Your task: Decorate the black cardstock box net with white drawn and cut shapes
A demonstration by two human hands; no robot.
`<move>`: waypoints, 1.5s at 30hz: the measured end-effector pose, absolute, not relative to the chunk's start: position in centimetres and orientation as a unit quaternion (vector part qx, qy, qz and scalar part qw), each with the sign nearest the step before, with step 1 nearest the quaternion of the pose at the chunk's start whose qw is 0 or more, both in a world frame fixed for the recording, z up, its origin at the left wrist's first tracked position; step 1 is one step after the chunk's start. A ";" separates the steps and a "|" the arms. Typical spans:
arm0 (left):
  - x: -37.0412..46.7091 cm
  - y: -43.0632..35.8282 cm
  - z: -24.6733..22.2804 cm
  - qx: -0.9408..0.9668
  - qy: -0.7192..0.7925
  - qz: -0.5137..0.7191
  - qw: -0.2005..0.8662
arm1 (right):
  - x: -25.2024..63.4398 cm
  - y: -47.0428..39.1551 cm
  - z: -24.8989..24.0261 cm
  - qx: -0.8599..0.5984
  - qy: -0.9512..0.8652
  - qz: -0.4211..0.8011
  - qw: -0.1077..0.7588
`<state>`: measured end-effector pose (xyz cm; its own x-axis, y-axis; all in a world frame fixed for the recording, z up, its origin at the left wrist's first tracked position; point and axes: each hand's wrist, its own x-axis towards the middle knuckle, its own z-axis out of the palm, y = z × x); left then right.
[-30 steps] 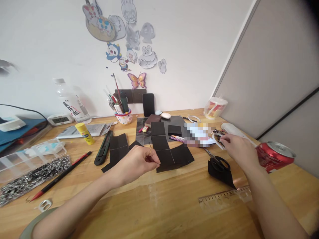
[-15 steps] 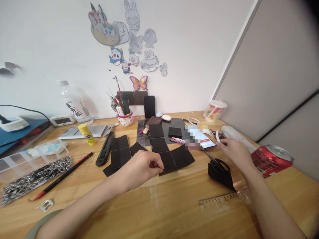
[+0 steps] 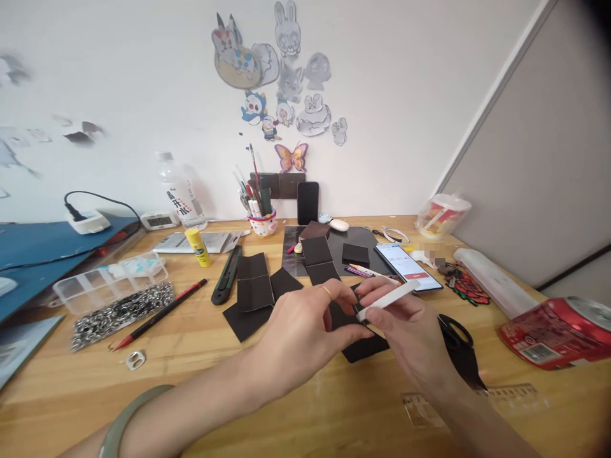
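My right hand point(image 3: 405, 331) grips a narrow roll of white tape point(image 3: 391, 299), turned nearly edge-on between thumb and fingers. At the roll's near left end, my left hand point(image 3: 305, 318) has its thumb and fingers curled in, the tips closing on that edge. Whether a loose tape end lies between them is too small to tell. Beneath both hands lies a creased black paper strip point(image 3: 317, 262), partly hidden by the fingers. Another folded black paper piece point(image 3: 255, 292) rests left of it. Black-handled scissors point(image 3: 456, 332) lie beside my right wrist, on a black scrap.
A phone point(image 3: 410, 266) lies behind my right hand, with a red can point(image 3: 548, 337) farther right. A clear ruler point(image 3: 510, 394) sits under my right forearm. To the left are a green cutter point(image 3: 226, 277), a glue stick point(image 3: 198, 248) and a black-red pencil point(image 3: 162, 315).
My right hand has brought the white tape roll from beside the phone in to the middle. My left hand has moved right to meet it. The view has shifted left.
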<state>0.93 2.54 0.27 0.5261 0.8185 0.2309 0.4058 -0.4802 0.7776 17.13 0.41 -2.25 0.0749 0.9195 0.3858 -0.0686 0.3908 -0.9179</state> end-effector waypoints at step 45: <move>-1.5 2.8 -5.1 0.918 0.124 0.371 0.069 | 15.4 -6.0 -3.8 -0.641 -0.448 0.292 0.551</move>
